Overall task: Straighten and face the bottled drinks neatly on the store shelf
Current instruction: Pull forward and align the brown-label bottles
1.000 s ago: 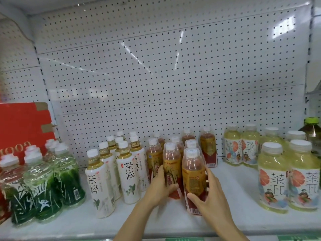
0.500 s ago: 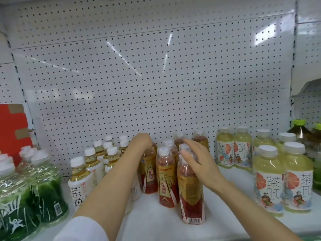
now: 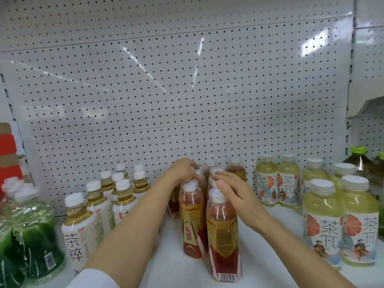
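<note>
Where white pegboard backs the store shelf, bottled drinks stand in groups. Far left: green bottles in clear wrap, red carton behind. Next: white-label tea bottles, several rows deep. Right side: yellow citrus-label bottles, then dark bottle with green cap at the edge.

Centre: red-and-gold bottles in two files running back toward the pegboard. Front right bottle turned barcode-forward; front left one shows its label face.

Left hand reached deep, fingers curled over the top of a bottle in the rear of the left file; grip itself partly hidden. Right hand laid across the right file, fingers fairly straight and close together, tips on a white cap behind the front bottle, thumb beside the front cap. White sleeve at bottom edge.
</note>
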